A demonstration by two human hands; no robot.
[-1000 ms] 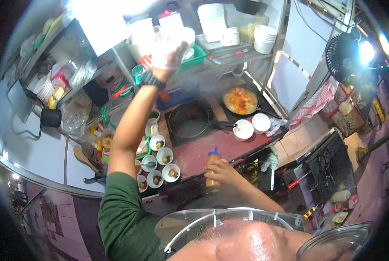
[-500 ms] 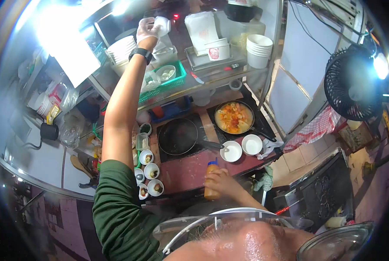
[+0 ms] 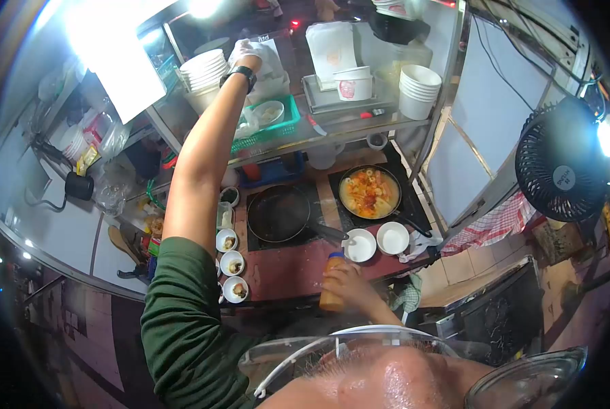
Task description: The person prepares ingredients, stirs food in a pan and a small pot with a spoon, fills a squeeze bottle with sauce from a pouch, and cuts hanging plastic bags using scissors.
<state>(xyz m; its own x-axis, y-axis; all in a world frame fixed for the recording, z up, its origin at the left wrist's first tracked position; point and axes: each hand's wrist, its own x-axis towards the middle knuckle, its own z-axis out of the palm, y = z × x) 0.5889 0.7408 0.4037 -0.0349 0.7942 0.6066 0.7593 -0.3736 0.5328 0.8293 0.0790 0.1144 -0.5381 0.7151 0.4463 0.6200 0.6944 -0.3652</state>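
My left hand (image 3: 244, 54), in a clear glove with a dark watch at the wrist, reaches up to the shelf beside white containers (image 3: 267, 71); its fingers are too unclear to read. Below it is a green basket (image 3: 288, 123) holding a bowl. My right hand (image 3: 346, 283) is wrapped round an orange sauce bottle (image 3: 331, 300) with a blue cap, over the counter's front edge. Near it stand two white bowls (image 3: 360, 245) (image 3: 393, 238). Behind those, a pan of orange-red food (image 3: 370, 193) sits on the stove, left of it a dark pan (image 3: 278, 213).
Small white bowls with food (image 3: 232, 263) line the counter's left side. Stacked white bowls (image 3: 419, 92) and a red-handled knife (image 3: 315, 125) lie on the shelf. A black fan (image 3: 562, 163) is at the right. A pan handle (image 3: 329, 232) points right.
The white cup that showed in my left hand is no longer distinct there, and that hand is now against the shelf's containers. My right hand still holds the bottle. The view has shifted.
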